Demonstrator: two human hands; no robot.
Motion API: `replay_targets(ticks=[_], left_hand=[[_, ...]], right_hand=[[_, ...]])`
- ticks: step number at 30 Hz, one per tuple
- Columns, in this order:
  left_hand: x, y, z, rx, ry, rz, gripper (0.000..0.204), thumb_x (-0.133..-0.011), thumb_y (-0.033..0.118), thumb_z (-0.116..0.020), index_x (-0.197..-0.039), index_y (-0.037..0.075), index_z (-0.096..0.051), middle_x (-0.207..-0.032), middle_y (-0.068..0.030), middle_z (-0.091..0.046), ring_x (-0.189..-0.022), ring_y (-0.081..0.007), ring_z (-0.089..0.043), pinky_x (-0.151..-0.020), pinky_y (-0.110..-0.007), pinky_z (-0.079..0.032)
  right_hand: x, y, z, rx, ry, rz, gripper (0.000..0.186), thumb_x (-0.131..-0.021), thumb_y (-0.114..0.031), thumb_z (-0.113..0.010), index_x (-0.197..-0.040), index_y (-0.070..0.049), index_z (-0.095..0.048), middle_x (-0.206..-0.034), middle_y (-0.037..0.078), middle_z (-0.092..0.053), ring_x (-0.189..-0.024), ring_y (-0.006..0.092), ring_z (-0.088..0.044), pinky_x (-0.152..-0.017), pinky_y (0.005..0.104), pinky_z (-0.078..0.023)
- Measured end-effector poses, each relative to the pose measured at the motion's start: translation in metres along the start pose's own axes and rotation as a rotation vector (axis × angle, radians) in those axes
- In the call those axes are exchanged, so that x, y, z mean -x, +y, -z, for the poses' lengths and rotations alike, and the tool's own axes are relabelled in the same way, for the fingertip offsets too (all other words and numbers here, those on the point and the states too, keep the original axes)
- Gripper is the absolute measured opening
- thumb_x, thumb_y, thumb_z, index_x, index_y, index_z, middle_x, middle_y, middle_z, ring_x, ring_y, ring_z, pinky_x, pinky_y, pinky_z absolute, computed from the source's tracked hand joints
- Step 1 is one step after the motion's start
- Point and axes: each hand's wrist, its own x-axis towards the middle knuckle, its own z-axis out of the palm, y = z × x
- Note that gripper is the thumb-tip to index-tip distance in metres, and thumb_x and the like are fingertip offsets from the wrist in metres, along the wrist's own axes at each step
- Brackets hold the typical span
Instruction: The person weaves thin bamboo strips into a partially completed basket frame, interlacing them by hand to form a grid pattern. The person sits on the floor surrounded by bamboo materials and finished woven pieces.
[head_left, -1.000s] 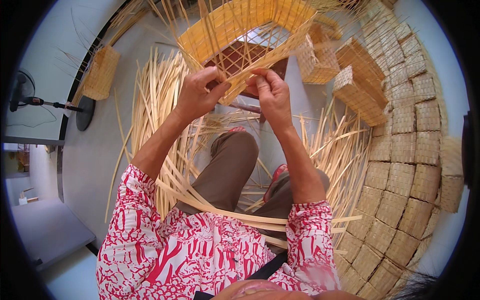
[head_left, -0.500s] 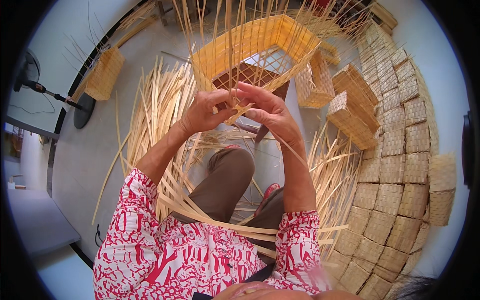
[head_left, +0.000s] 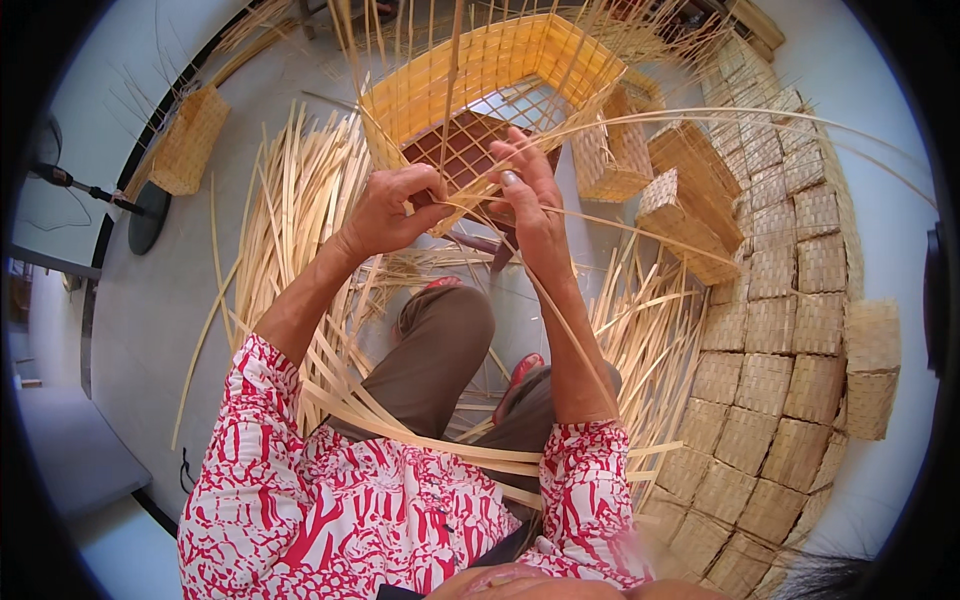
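Note:
A partly woven yellow bamboo basket [head_left: 440,82], open weave at its base and long loose stakes rising from its rim, lies before me. At its near corner my left hand [head_left: 395,208] is closed, thumb and index finger pinching the woven edge. My right hand [head_left: 535,205] is just right of that corner, its fingers loosely curled around thin bamboo strips [head_left: 640,118]. Some strips bend out past its fingers to the far right. Another runs from the corner back along my right forearm. What exactly lies between the right fingertips is partly hidden.
A reddish-brown stool [head_left: 470,150] is beneath the basket. Flat bamboo strips [head_left: 290,220] are heaped at left, with more at right and across my lap. Finished woven boxes [head_left: 690,215] and rows of woven pieces [head_left: 790,330] line the right. A fan [head_left: 148,215] stands at left.
My right hand has moved away from the left, its fingers more spread. Several long strips now bend over to the right. The basket sits slightly further left and up in view.

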Motion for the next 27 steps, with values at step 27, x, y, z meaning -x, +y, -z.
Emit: replay_targets(ticks=[27], left_hand=[[-0.002,0.001,0.0,-0.059,0.057,0.217,0.015,-0.09,0.01,-0.08,-0.093,-0.001,-0.07,-0.07,-0.0031,-0.069,-0.063,-0.0064,-0.066,-0.056,-0.022,-0.051]], right_hand=[[-0.011,0.03,0.013,0.114,0.136,0.141,0.038,-0.105,-0.041,-0.059,-0.1,-0.004,-0.066,-0.087,-0.001,-0.059,-0.075,0.0062,-0.048,-0.068,0.0231,-0.042]])
